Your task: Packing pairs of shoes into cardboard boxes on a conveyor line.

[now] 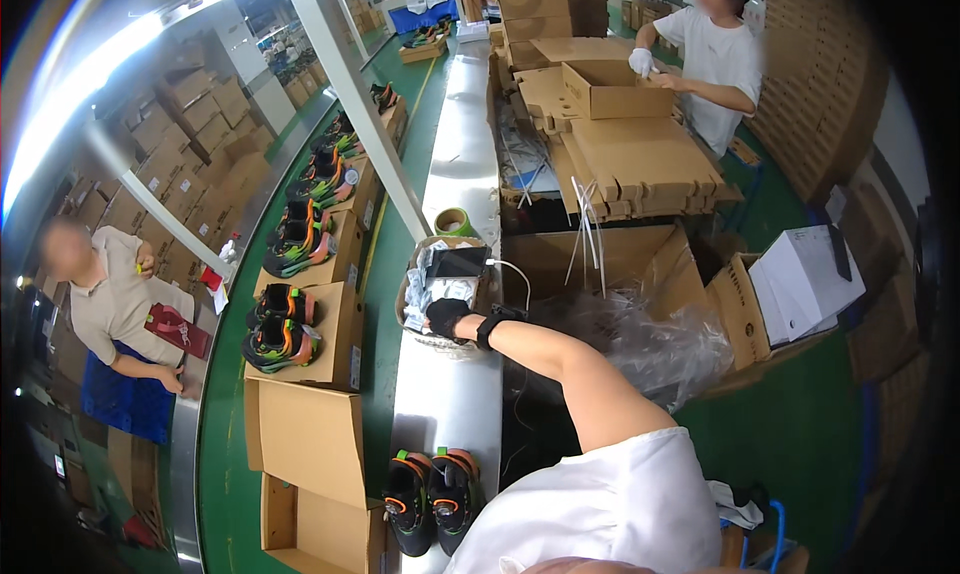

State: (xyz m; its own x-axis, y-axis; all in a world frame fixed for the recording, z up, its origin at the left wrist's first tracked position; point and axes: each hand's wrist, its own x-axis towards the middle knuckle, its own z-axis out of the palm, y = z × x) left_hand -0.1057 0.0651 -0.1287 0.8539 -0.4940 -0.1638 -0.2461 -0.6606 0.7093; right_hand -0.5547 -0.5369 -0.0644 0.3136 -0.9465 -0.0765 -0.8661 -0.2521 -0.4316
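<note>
My right hand (447,317), in a black glove, reaches into a basket (413,326) on the metal bench. Its fingers point down among small white packets (424,285), and I cannot make out whether they grip one. A dark-screened device (457,263) with a white cable rests across the basket. Behind it stands a roll of green tape (453,222). Near me on the bench is a pair of black sneakers (432,499) with orange and green trim. My left hand is out of view.
An open shoebox (310,444) stands left of the bench, before a row of boxes topped with sneakers (300,236). On the right are a large carton with plastic film (650,344) and flattened cardboard (640,164). One co-worker (715,64) handles a box; another (135,284) stands left.
</note>
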